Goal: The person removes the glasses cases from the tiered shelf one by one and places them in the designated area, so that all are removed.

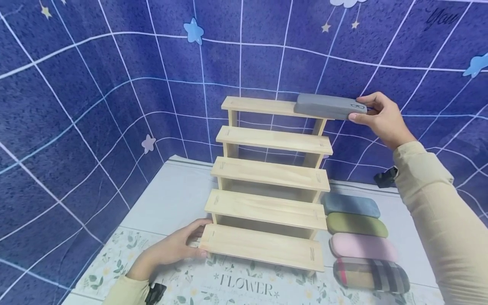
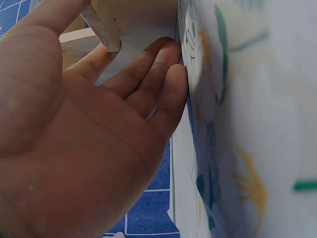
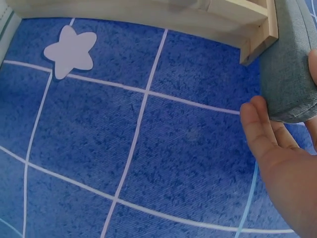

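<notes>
A grey glasses case (image 1: 324,106) with a small glasses print lies along the right part of the top step of a pale wooden stepped rack (image 1: 270,173). My right hand (image 1: 386,120) pinches the case's right end between thumb and fingers. In the right wrist view the case (image 3: 285,69) shows a woven, denim-like cover beside the rack's wooden end. At the lower left, my left hand (image 1: 171,250) grips the end of the lowest step. The left wrist view shows that hand's fingers (image 2: 158,74) bent against the wood and near the floral cloth.
Right of the rack lie a blue case (image 1: 350,205), an olive green case (image 1: 358,225), a pink case (image 1: 364,246) and a plaid case (image 1: 373,275), in a column. A blue gridded curtain (image 1: 171,97) hangs close behind. Floral cloth (image 1: 114,262) covers the table's front.
</notes>
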A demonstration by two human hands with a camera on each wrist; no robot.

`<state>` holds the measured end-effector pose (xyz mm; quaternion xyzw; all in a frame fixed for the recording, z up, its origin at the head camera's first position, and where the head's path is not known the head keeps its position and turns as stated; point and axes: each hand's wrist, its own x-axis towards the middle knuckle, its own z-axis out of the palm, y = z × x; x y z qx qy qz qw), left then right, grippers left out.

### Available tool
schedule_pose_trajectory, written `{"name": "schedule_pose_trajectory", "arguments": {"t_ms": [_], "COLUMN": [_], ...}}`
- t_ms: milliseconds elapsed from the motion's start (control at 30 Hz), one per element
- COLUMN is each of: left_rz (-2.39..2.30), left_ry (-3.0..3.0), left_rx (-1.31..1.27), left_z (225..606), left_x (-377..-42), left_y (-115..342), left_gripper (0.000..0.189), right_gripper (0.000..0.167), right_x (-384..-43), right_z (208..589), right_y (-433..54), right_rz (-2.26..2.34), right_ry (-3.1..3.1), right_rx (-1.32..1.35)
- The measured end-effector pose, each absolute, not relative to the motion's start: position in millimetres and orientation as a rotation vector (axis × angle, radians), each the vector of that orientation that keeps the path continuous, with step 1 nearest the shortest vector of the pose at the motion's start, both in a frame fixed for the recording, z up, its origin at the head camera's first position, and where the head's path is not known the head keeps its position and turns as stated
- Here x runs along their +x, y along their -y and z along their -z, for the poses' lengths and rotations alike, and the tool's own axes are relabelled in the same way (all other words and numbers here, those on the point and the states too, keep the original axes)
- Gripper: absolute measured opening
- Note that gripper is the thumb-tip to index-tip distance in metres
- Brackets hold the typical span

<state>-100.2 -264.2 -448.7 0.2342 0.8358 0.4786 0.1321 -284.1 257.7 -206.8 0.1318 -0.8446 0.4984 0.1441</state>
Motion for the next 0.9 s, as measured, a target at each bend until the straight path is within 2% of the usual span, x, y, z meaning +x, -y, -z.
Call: {"name": "schedule_pose_trajectory", "arguments": {"t_ms": [400, 900], "left_rz": [-1.379, -1.374], "left_ry": [-2.440, -2.441], "left_rx": [0.707, 0.666], "left_z": [448.8, 447.3], "left_x": [-100.2, -98.0], "left_y": [265.6, 263.6], "left_gripper": [0.078, 0.079], "right_gripper": [0.036, 0.028], "right_x": [-274.0, -260.7], "right_z": [220.7, 261.8], "right_y": [-284.2, -331.2], "right_rz": [-1.588, -2.397], "right_ry": [2.266, 1.613], "right_rx": [0.413, 0.596]}}
